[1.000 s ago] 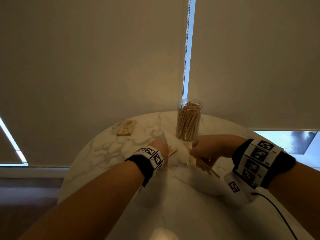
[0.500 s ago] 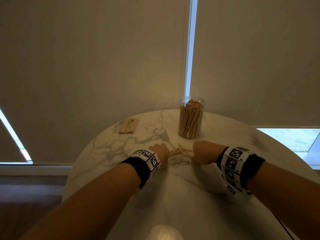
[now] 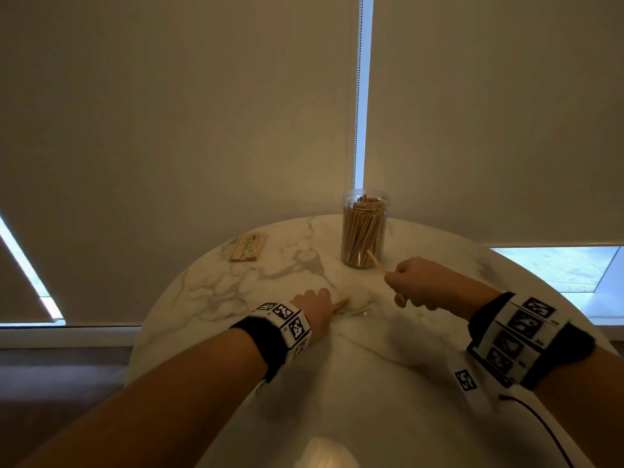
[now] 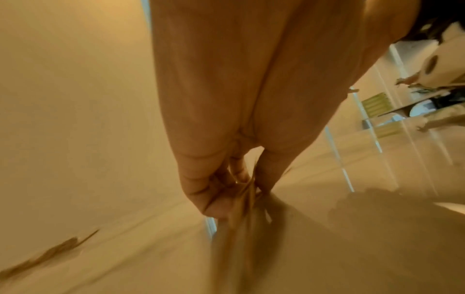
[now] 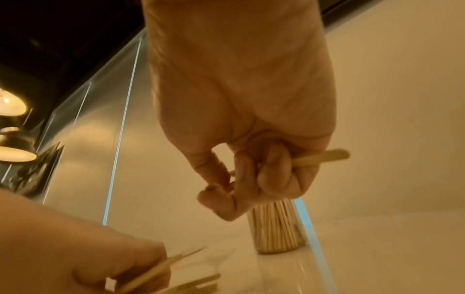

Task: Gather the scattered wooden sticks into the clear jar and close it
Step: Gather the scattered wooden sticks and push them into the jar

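Note:
A clear jar [image 3: 364, 231], packed with upright wooden sticks, stands uncovered at the far side of the marble table [image 3: 236, 292]. My right hand [image 3: 398, 285] hovers just in front of the jar and grips wooden sticks [image 3: 375, 261] in curled fingers. In the right wrist view one stick end [image 5: 327, 156] pokes out of that right hand [image 5: 239, 191], with the jar [image 5: 276, 228] beyond it. My left hand [image 3: 324, 304] rests low on the table and pinches a small bunch of sticks [image 3: 341, 303]. The blurred left wrist view shows its fingers [image 4: 221, 191] curled round them. Another loose stick [image 3: 361, 311] lies beside it.
A wrapped packet of sticks [image 3: 248, 246] lies at the table's far left. Roller blinds hang right behind the table, with a bead chain [image 3: 356, 130] dangling above the jar. The round table's edge curves close on the left. A black cable [image 3: 547, 434] trails from my right wrist.
My right hand has risen off the table with sticks and moved up toward the jar. My left hand stays low at the loose sticks.

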